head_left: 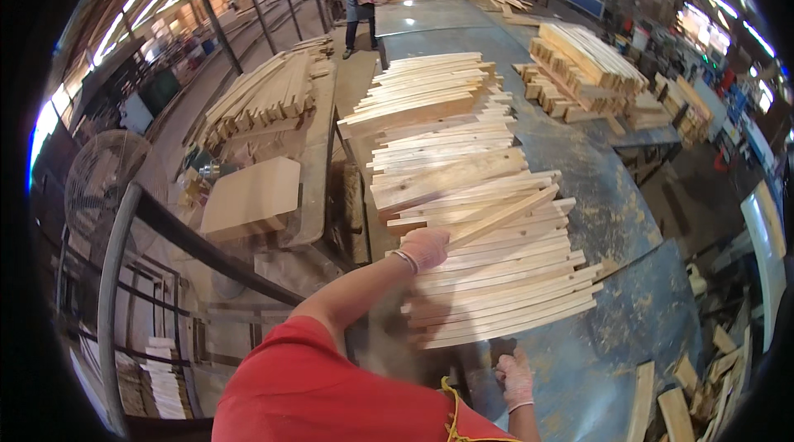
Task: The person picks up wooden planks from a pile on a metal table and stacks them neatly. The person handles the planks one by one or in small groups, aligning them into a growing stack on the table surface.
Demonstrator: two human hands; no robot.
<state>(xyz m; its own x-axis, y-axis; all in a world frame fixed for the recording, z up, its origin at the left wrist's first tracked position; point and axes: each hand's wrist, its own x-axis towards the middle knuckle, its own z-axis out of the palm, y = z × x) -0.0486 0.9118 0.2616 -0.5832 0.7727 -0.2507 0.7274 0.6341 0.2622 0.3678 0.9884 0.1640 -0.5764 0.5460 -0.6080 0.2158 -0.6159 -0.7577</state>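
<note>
Pale wooden strips [504,293], matt and marked with grain and a few dark knots, lie across a grey metal table [604,376], its smooth top glossy where it catches the light and dulled elsewhere by rough, dust-like patches. The left glove [426,248] and right glove [516,377] look like thin, matt, pinkish cloth, beside a red shirt [322,380] of soft, matt fabric. At left, a smooth tan box [255,192] has the flat finish of cardboard, a dark rail [119,277] shows the dull sheen of metal tube, and a fan [103,173] wears a wire cage. Wooden offcuts [676,413] at lower right look matt and rough.
</note>
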